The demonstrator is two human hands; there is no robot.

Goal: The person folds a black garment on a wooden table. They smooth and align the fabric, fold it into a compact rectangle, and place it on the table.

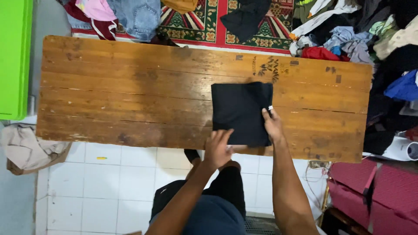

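Now both hands, left hand [217,148] and right hand [272,126], press folded black cloth [239,111].

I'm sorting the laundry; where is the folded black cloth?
In the head view the black cloth lies right of centre on the wooden table, at its near edge, under both hands.
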